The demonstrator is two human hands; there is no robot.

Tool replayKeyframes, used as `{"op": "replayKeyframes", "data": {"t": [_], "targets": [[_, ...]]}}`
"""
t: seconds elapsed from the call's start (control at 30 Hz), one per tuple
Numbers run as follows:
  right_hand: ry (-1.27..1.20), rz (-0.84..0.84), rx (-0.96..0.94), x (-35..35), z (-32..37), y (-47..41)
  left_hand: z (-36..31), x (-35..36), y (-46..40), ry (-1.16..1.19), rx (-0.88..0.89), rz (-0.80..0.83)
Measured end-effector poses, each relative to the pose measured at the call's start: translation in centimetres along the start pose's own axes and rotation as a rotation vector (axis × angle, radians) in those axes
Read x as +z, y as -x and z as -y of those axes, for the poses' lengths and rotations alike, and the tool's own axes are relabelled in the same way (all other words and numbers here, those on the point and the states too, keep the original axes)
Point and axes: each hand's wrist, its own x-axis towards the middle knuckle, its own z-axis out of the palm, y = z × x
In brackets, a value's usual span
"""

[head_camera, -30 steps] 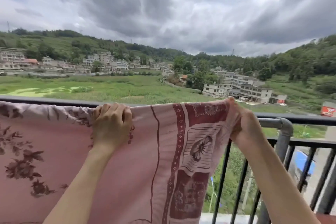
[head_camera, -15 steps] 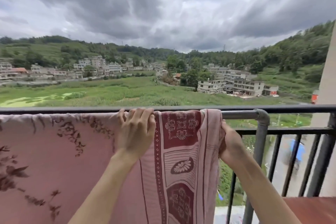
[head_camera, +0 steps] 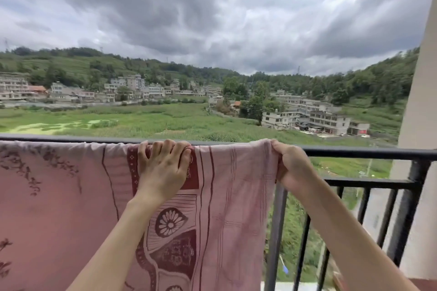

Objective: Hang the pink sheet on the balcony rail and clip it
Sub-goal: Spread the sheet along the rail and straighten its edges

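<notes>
So the pink cotton sheet with dark maroon floral print is draped over the black metal balcony rail and fills the frame from about 9 o'clock down past 6 o'clock. The left stretch is plain pink with dark branch-and-flower prints, then there's a maroon border band with a daisy medallion around 6 o'clock, and the right strip is paler with faint woven stripes. It hangs pretty flat on the near side, with its right edge falling straight down just right of centre.

The left hand lies on the sheet near the centre, fingers spread and curled over the top of the rail, pressing the fabric onto the bar right at the maroon band. It reads as a fairly wide grip hooked over the rail through the cloth, not a pinch.

The right hand is at roughly 3 o'clock from the left one, at the sheet's right edge. Its fingers are closed tight round the top corner of the fabric, bunching it a bit, just under the rail line. Narrow, closed grip, holding the sheet's edge.

Right of that hand the rail runs bare to a beige wall column at 3 o'clock, with black vertical bars below. Beyond, at 12 o'clock, a green field, grey concrete buildings, wooded hills and heavy grey clouds.
</notes>
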Motion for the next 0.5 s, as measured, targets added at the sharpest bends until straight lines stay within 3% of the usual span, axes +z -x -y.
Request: {"op": "replayKeyframes", "data": {"t": [0.1, 0.3, 0.5], "targets": [[-0.017, -0.032, -0.019, -3.8, 2.3, -1.7, -1.8, 0.7, -0.1, -0.014, -0.119, -0.064], [0.147, 0.003, -0.009, -8.4, 0.4, -2.2, -4.2, 0.6, -0.4, 0.003, -0.296, -0.059], [0.005, 0.011, -0.007, -11.4, -0.1, -3.0, -8.4, 1.8, 0.8, 0.022, -0.291, -0.157]]}}
